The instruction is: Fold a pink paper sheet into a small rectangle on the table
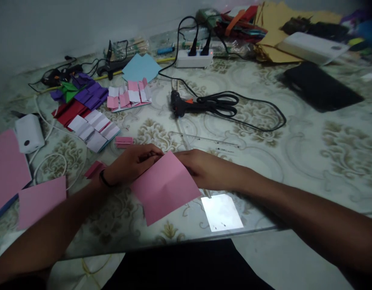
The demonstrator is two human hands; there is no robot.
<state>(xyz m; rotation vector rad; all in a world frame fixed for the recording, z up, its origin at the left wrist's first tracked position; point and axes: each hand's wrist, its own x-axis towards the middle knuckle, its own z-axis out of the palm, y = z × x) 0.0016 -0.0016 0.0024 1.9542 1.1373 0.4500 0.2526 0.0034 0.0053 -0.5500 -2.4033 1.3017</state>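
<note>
"Where is the pink paper sheet?"

"The pink paper sheet (166, 191) is in front of you, one corner pointing roughly to twelve o'clock. Your left hand (131, 164), at its ten o'clock, pinches the edge near that corner. Your right hand (209, 169) is at its two o'clock, fingers tucked behind; whether they grip, you cannot tell from this view."

"And around it?"

"Measured from the sheet, a black hot glue gun (190, 106) lies toward one o'clock, a folded pink strip (124, 141) at ten, just beyond your left hand."
</note>
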